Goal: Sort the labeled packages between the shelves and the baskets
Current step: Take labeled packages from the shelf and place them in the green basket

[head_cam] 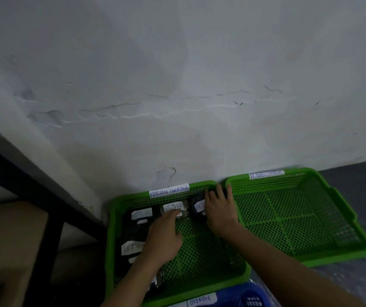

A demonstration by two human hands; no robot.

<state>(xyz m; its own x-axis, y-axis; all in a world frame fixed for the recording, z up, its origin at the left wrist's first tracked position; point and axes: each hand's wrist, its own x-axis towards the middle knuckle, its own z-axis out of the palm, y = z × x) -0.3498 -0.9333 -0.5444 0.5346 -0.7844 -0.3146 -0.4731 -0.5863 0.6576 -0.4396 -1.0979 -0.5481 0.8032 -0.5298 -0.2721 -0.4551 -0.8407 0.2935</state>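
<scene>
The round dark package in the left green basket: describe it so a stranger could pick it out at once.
Against the white wall, find the left green basket, the one holding packages. In its far right corner, partly covered by the right hand, lies the round dark package. The rectangular package beside it has straight edges; this one alone is round.

The floor (pixel 355 173) carries two baskets set side by side against the wall. The first green basket (pixel 199 262) lies under the left grip (pixel 164 235) and the right grip (pixel 219 209). The second green basket (pixel 288 218) lies to the right of the right grip. A blue basket (pixel 239 293) lies nearer than both grips.
</scene>
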